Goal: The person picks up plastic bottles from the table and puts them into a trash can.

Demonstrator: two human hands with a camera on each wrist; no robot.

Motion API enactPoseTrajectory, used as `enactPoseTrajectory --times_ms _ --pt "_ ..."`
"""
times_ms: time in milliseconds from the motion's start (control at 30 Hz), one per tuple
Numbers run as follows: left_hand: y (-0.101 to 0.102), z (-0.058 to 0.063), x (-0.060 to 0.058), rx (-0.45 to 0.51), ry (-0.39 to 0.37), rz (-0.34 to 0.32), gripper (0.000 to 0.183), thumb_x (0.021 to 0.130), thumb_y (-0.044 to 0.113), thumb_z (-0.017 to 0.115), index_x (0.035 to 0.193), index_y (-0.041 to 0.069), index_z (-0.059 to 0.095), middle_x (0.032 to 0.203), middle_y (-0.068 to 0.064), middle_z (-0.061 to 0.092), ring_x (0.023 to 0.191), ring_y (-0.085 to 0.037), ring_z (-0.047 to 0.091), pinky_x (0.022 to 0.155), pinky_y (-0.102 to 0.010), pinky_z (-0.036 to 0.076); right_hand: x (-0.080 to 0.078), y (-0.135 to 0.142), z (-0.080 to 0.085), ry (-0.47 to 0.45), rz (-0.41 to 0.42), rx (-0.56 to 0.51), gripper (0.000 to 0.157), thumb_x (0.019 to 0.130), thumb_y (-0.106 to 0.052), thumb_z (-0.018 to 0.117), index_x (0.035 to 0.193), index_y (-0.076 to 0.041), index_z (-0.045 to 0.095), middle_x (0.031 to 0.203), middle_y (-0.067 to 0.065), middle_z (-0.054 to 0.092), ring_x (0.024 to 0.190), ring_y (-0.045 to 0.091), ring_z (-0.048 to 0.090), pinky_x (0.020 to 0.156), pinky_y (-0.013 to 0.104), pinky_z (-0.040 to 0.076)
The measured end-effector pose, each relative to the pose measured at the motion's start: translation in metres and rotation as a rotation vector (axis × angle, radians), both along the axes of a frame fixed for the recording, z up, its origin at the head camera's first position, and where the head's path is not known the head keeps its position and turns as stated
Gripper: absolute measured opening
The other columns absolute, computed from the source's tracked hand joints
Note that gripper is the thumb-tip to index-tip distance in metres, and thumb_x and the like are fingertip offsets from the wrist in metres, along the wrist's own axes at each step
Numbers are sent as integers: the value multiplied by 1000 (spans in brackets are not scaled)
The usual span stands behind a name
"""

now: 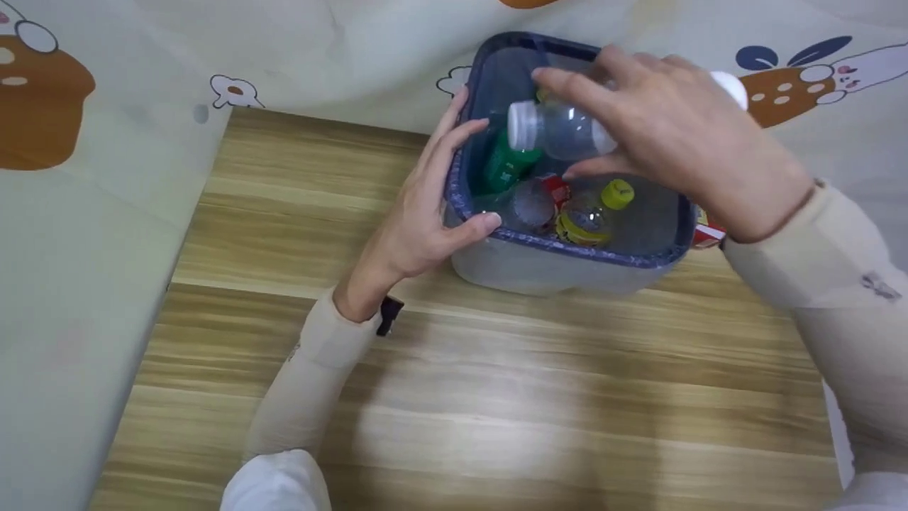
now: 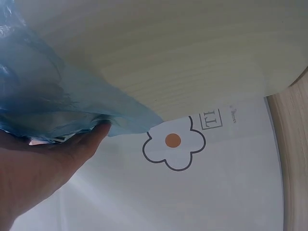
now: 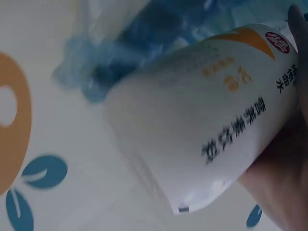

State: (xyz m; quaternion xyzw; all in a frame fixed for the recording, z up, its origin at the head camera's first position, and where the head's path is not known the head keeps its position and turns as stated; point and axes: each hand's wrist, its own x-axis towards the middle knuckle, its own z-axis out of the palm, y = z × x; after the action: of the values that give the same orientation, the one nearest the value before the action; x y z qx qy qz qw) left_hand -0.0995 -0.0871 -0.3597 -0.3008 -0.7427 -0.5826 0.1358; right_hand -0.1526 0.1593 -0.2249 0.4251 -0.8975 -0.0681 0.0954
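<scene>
My right hand (image 1: 681, 128) grips a clear plastic bottle (image 1: 571, 131) with a white label, tilted on its side over the bin. Dark and orange print shows on the white bottle label (image 3: 202, 110) in the right wrist view. Spread along the left rim of the lined waste bin (image 1: 574, 252), my left hand (image 1: 429, 209) rests with its fingers and thumb over the edge. Inside lie a green bottle (image 1: 507, 167), a bottle with a yellow cap (image 1: 589, 220) and a clear bottle with a red label (image 1: 533, 202). In the left wrist view the thumb touches blue bag film (image 2: 53, 91).
The bin stands on a wood-grain surface (image 1: 496, 397). A patterned pale cloth (image 1: 340, 64) runs behind it and down the left. A red and yellow package (image 1: 708, 231) shows beside the bin's right side, partly hidden by the right wrist.
</scene>
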Motion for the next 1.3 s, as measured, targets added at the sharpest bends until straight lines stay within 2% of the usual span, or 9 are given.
enactPoseTrajectory --times_ms 167,300,367,467,533,600,667,767,1300 --pt "4 2 -1 -3 0 -17 84 87 53 60 150 4 33 165 -14 7 151 -18 11 120 -38 20 -6 -8 -4 -31 -1 34 94 75 -43 86 153 -27 37 121 29 56 98 53 62 87 64 49" --pt "5 2 -1 6 10 -23 87 88 58 58 151 3 31 165 -15 7 151 -18 11 120 -38 20 -8 -10 -4 -43 -15 18 92 77 -43 84 154 -28 36 127 29 55 105 54 60 90 66 47" --pt "5 3 -1 4 22 -20 89 89 59 57 152 2 29 165 -15 7 151 -18 11 120 -38 19 -9 -10 -5 -51 -6 -4 96 76 -45 84 155 -27 32 129 29 54 108 53 59 94 65 46" --pt "6 3 -1 -7 43 -11 93 89 58 57 153 0 25 165 -17 7 151 -19 11 121 -39 17 -10 -7 -5 -70 -24 -16 111 72 -52 84 159 -23 21 144 27 43 129 51 45 107 66 32" --pt "6 4 -1 -16 53 -9 96 89 59 56 154 -2 21 165 -18 7 151 -19 10 121 -40 14 -10 -4 -6 -80 -37 -18 121 69 -57 84 160 -20 13 156 24 30 143 48 27 114 65 19" --pt "6 4 -1 -22 51 -10 99 89 62 56 155 -3 19 165 -18 7 151 -19 10 121 -39 13 -9 0 -5 -73 -48 -16 125 68 -61 82 161 -18 8 164 18 14 150 42 7 116 64 8" --pt "5 4 -2 -18 39 -14 102 88 65 55 155 -2 18 165 -17 6 151 -18 10 121 -39 13 -8 5 -5 -58 -43 -27 124 71 -62 80 161 -18 7 166 14 6 151 37 1 117 61 5" --pt "5 4 -2 -6 30 -16 104 88 67 55 155 -2 18 165 -16 6 151 -18 12 121 -38 15 -5 13 -6 -48 -38 -55 119 75 -63 76 161 -17 8 166 12 4 151 36 1 118 59 4" --pt "3 -3 -2 39 26 11 101 88 64 57 155 -2 19 165 -15 8 151 -19 13 121 -40 17 10 61 -18 -112 -172 -130 113 78 -59 76 161 -18 10 166 13 9 150 39 10 119 57 9"
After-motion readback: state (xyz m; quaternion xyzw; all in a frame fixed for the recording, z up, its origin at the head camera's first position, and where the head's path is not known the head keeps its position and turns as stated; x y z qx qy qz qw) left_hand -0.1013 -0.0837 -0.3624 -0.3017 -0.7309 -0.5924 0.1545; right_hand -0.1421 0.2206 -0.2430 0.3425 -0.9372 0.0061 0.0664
